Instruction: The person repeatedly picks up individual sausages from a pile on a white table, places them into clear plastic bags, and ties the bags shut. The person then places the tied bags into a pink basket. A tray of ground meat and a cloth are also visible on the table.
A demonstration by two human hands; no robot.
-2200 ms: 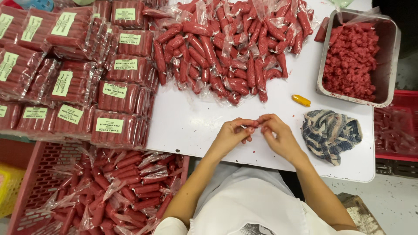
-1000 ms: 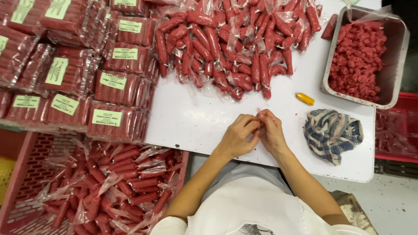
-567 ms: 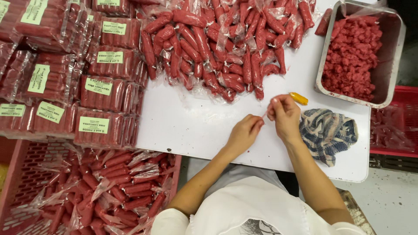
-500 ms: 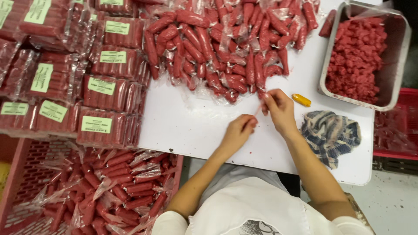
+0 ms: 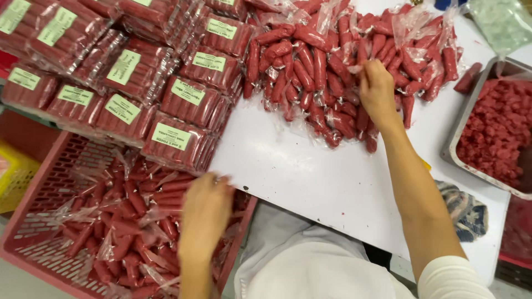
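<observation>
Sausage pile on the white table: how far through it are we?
Done: labelled packs are stacked on the left, and the pink crate below the table holds many wrapped sausages. In hand: the right hand reaches into the loose sausage pile, while the left hand is over the crate. Left: a large pile remains on the table, so plenty to go.

Labelled pkgs (image 5: 172,135), metal tray (image 5: 455,149), striped cloth (image 5: 465,207)
</observation>
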